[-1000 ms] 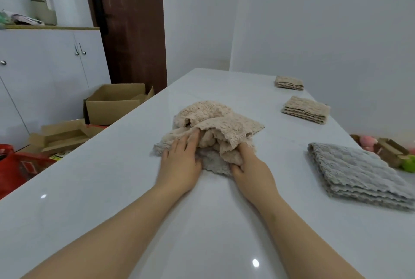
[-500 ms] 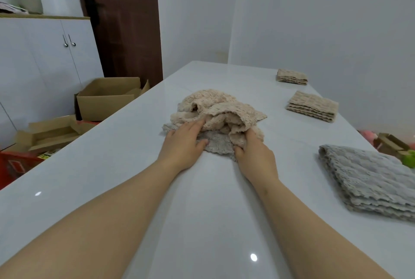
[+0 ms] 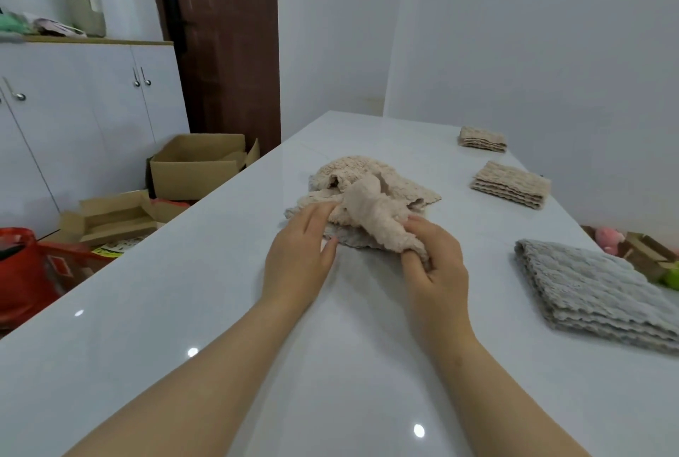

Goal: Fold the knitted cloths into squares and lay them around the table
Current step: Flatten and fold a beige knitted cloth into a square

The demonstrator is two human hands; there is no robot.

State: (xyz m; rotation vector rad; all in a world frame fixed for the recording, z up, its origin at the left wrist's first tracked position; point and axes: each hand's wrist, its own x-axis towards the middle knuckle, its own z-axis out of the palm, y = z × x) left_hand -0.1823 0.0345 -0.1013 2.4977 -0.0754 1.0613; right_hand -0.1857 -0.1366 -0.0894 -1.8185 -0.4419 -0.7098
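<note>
Knitted cloths (image 3: 367, 195) lie heaped mid-table; with the right hand (image 3: 433, 265) pinching a beige corner and the left hand (image 3: 299, 254) open-fingered, better peel one cloth free slowly.

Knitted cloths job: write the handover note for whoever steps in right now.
Right hand: pinching a bunched beige cloth and lifting it off the pile.
Left hand: open, fingertips resting on the unfolded pile at mid-table.
Done: three folded squares along the right edge of the table: grey square nearest, beige square next, another beige square farthest.
Left: fold the held cloth and the rest of the pile, including a grey one at the bottom, then lay them out.
</note>
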